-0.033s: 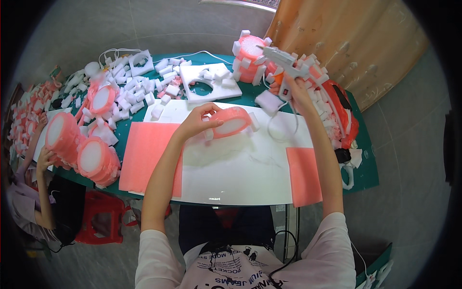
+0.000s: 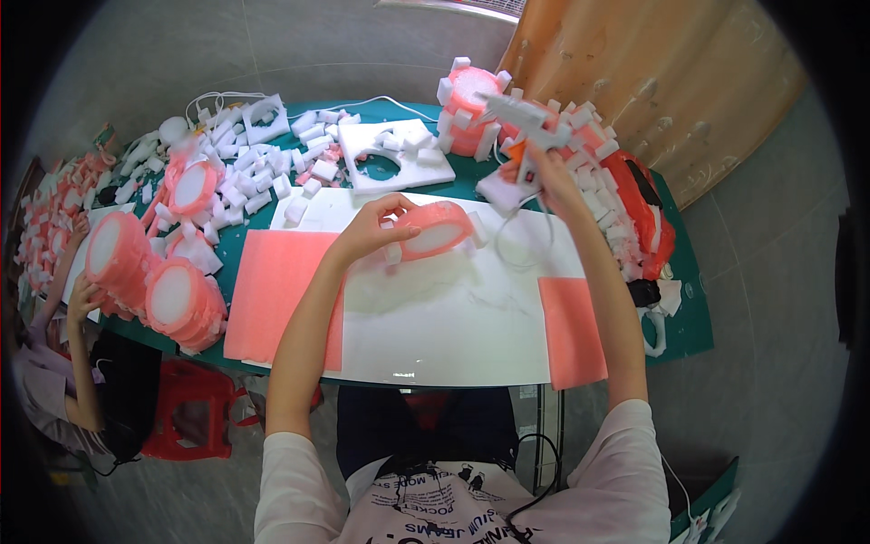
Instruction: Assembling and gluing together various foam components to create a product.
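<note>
Surface: green surface runs out past the board L, far & R; crowded, so a stray elbow could sweep bits off.
Board: white board, glossy; light foam could skid if pushed w/o a firm hold.
Pink sheets: L sheet overlaps board's L side, R sheet its near R corner; a hot drip could mark or melt either.
Pink tower: pink tower, past board's far edge, R of mid; gun tip v. near, so a swing L could scorch or topple it.
Slab: holed foam slab at board's far edge, loose bits on top; a nudge could spill them.
Gun: glue gun over board's far R corner, tip aimed L; blurred. R grip wrapped round its handle; can't tell if trigger's pressed. An early squeeze could drip on whatever's below.
Pc: pink foam pc near board's far edge, abt mid, tilted, pale face to wearer; can't tell if it rests on board. L grip curled firmly on its L end; too hard a pinch could dent it, & fingers could burn if tip strays close.
Cord: white cord loops over board's far R part; could snag pc if gun's pulled across.
End block: white block at pc's R end; could pop off if bond's weak.
</note>
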`<control>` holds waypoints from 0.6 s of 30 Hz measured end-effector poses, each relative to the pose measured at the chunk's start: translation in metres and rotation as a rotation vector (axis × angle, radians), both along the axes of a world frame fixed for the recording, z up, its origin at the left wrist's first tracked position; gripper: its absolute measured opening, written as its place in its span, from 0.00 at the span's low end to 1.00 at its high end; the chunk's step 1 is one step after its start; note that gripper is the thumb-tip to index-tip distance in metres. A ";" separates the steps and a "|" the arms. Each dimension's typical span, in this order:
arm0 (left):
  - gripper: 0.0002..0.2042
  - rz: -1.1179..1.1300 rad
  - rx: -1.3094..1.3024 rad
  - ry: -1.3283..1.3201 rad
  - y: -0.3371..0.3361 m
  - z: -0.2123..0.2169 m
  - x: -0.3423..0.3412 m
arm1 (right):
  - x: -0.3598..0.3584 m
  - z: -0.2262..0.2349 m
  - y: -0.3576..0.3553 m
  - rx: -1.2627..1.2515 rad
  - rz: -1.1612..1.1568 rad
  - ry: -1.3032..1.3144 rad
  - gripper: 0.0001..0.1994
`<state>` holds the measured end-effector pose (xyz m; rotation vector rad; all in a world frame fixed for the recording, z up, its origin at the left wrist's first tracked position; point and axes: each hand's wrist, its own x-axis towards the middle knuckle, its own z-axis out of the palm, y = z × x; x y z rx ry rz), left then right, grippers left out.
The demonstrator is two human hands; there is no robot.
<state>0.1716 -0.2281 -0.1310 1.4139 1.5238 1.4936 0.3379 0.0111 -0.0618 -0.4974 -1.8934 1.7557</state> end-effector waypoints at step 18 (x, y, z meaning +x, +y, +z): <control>0.15 -0.003 0.004 0.026 0.003 0.002 -0.003 | 0.025 -0.059 0.041 0.302 -0.073 -0.500 0.25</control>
